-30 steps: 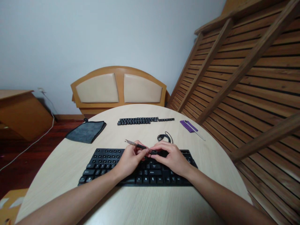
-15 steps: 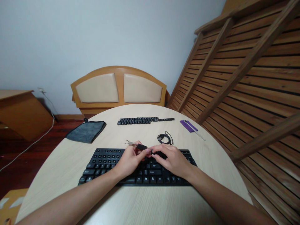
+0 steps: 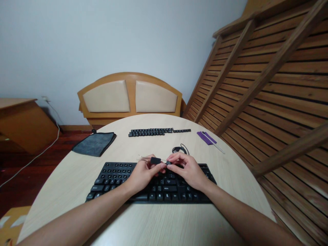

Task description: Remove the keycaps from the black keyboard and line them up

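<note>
A black keyboard [image 3: 167, 188] lies across the table in front of me, and several keys at its far left are bare stems without caps. Above its middle, my left hand [image 3: 143, 173] is closed around a keycap puller [image 3: 155, 160] with a black handle and thin wires at its ends. My right hand [image 3: 186, 169] pinches a small black keycap [image 3: 168, 163] between thumb and fingers, close to the puller's right end. Whether the wire still touches the keycap is too small to tell. Both hands hide part of the keyboard.
Loose keycaps [image 3: 147, 132] stand in rows at the back of the round table [image 3: 164, 223]. A coiled black cable [image 3: 176, 149] is behind my right hand. A grey cloth [image 3: 94, 144] lies left; a purple brush-like tool [image 3: 205, 138] lies right, beside a thin rod [image 3: 216, 146].
My right hand has shifted slightly and its fingers have lifted, so the keycap and the puller's right wire now show. My left hand stays nearly in place, the puller turned a little.
</note>
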A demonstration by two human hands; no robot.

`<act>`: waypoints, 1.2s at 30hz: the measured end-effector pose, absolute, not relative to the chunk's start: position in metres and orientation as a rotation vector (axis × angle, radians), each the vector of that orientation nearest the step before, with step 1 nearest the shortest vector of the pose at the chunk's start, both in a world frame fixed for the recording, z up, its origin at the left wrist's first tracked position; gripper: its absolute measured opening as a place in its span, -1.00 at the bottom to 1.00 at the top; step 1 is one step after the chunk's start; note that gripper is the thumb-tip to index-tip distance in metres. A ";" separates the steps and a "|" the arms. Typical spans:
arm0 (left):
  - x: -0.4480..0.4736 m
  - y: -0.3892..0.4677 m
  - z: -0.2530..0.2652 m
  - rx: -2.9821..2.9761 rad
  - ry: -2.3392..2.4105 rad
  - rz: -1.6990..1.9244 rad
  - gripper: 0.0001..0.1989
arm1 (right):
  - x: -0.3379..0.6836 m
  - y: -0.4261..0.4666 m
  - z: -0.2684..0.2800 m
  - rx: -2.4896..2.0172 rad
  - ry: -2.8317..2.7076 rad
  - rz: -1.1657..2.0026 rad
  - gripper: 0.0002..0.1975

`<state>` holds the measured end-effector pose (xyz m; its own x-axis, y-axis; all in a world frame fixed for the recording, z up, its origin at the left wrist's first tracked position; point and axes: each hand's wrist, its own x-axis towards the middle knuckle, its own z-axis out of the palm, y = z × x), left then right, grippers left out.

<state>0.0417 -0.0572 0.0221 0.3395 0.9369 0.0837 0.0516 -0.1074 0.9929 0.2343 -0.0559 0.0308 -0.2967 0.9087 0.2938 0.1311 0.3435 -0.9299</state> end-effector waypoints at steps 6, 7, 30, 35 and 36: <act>0.043 -0.060 0.022 1.479 0.991 1.032 -0.71 | 0.231 -0.060 0.030 -0.954 -1.666 1.072 -0.82; 0.043 -0.059 0.022 1.453 1.001 1.041 -0.70 | 0.232 -0.060 0.032 -0.933 -1.682 1.091 -0.83; 0.048 -0.056 0.018 1.383 0.987 0.962 -0.70 | 0.257 0.080 0.026 -1.475 -1.969 0.614 -0.78; 0.047 -0.058 0.021 1.361 0.978 0.953 -0.77 | 0.250 0.118 0.020 -1.593 -1.982 0.469 -0.74; 0.047 -0.058 0.021 1.360 0.973 0.950 -0.77 | 0.248 0.123 0.018 -1.613 -1.986 0.442 -0.74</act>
